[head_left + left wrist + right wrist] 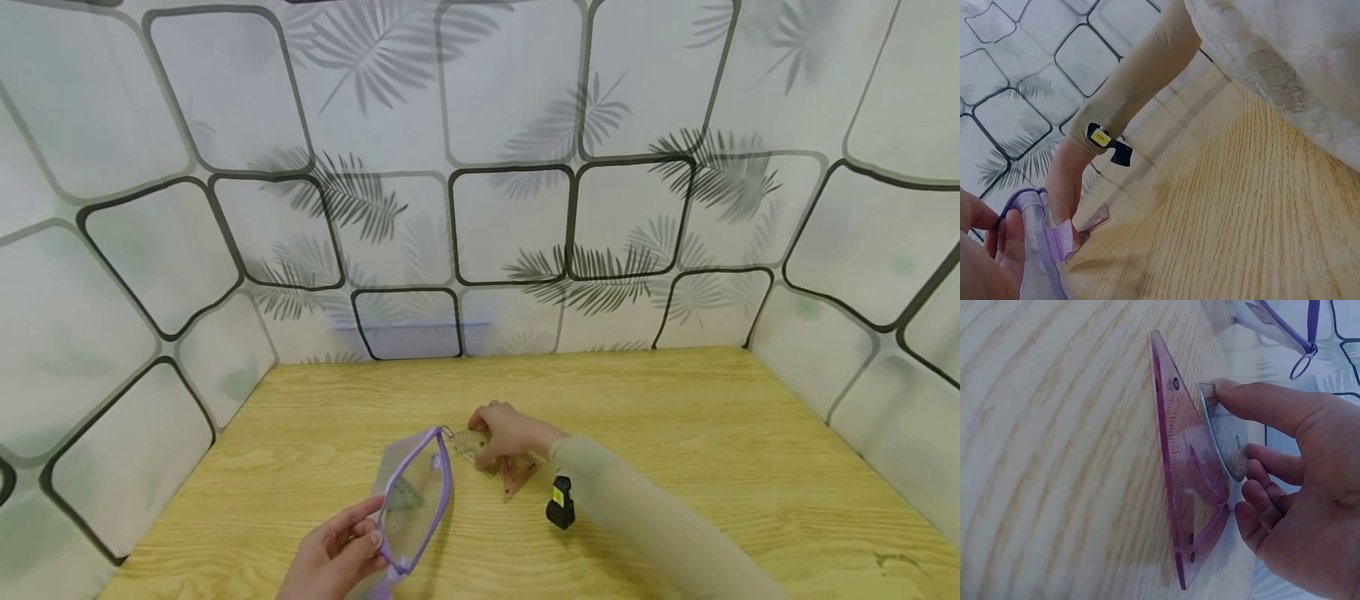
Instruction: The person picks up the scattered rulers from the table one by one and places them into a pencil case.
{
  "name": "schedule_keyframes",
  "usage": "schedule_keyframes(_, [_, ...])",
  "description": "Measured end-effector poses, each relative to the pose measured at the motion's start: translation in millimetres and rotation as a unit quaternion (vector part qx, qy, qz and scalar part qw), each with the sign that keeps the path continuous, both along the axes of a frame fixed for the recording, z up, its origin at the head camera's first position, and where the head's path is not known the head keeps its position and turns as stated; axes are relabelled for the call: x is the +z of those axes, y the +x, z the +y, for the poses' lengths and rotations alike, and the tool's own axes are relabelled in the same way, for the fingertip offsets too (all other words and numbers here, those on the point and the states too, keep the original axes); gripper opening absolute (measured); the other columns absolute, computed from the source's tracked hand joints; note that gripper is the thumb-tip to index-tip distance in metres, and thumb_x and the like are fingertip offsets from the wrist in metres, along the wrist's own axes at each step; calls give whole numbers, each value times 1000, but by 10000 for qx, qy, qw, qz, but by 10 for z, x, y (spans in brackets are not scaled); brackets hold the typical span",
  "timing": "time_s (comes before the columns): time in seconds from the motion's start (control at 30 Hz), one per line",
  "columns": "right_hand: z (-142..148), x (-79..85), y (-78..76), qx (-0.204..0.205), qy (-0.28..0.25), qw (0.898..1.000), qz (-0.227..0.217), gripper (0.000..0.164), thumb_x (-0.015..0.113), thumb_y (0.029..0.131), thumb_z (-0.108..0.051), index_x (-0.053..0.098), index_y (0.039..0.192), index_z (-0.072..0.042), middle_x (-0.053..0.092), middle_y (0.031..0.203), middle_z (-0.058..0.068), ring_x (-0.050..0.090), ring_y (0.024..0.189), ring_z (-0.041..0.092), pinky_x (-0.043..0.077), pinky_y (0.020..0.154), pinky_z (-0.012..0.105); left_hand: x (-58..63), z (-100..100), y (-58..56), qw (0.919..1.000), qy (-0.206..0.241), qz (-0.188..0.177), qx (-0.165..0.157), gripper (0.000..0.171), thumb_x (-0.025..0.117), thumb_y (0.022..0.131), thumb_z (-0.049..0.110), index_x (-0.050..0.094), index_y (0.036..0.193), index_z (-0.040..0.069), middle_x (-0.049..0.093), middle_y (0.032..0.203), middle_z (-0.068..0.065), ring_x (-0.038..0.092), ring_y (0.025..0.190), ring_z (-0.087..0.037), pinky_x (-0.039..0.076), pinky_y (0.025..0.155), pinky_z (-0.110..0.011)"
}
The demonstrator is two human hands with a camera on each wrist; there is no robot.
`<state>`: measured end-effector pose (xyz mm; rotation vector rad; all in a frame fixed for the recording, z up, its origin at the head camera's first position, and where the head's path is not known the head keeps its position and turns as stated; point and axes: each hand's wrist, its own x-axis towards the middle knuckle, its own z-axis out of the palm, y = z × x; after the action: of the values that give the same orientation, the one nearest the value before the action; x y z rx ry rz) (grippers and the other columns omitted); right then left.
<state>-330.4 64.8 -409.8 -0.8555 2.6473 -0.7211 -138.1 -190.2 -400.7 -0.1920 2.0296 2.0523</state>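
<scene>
My left hand [330,550] pinches the near edge of a see-through zip pouch [451,492] with purple trim. The pouch's mouth gapes toward the right, and a greenish set square [403,495] shows inside it. Just right of the pouch, my right hand [510,433] holds a clear protractor [1225,434] by its edges, thumb on one side and fingers on the other. A pink see-through set square [1172,444] lies on the table under and beside that hand. In the left wrist view the purple fabric tab [1060,240] of the pouch sticks out past my fingers.
The wood-grain table [675,417] runs back to a patterned cloth wall [510,225], with more cloth on both sides. A black device with a yellow label [560,502] is worn at the right wrist. A ring zipper pull [1301,366] hangs from the pouch's far end.
</scene>
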Motion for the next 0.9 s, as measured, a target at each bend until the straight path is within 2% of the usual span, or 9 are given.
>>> schedule_keyframes(0.27, [17, 26, 3, -48, -43, 9998, -179, 55, 87, 75, -20, 61, 121, -5, 54, 116, 10, 54, 105, 20, 50, 97, 38, 2, 9, -11, 10000, -35, 25, 42, 64, 59, 95, 6, 29, 148, -14, 55, 93, -1, 63, 84, -13, 61, 78, -26])
schedule_keyframes(0.43, [41, 42, 10, -74, -180, 9991, -376, 53, 87, 75, -16, 60, 119, -6, 63, 114, 12, 65, 91, 22, 53, 95, 39, -8, 14, -6, 9999, -70, 36, 104, 64, 59, 95, 6, 30, 147, -15, 54, 93, -1, 62, 85, -13, 61, 78, -26])
schedule_keyframes(0.57, [61, 57, -3, -69, -221, 9991, -342, 47, 86, 75, -15, 63, 115, -7, 65, 104, 9, 64, 84, 18, 54, 89, 36, -7, 21, -9, 10000, -18, 41, 56, 64, 59, 95, 6, 29, 148, -15, 54, 93, 0, 62, 84, -12, 61, 78, -25])
schedule_keyframes(0.73, [106, 42, -52, -85, -285, 9993, -221, 36, 85, 75, -14, 70, 107, -4, 65, 88, 1, 55, 79, 10, 50, 74, 24, -5, 15, -10, 9999, -38, 108, -40, 63, 58, 96, 5, 28, 148, -16, 54, 93, 1, 62, 83, -11, 60, 78, -24])
schedule_keyframes(0.9, [170, 13, -78, 22, -395, 9989, -233, 31, 83, 76, -11, 73, 104, -2, 65, 82, -1, 55, 73, 7, 48, 68, 20, 1, 6, 3, 9999, -29, 127, -84, 62, 57, 97, 5, 27, 148, -16, 54, 93, 2, 62, 82, -10, 60, 78, -24])
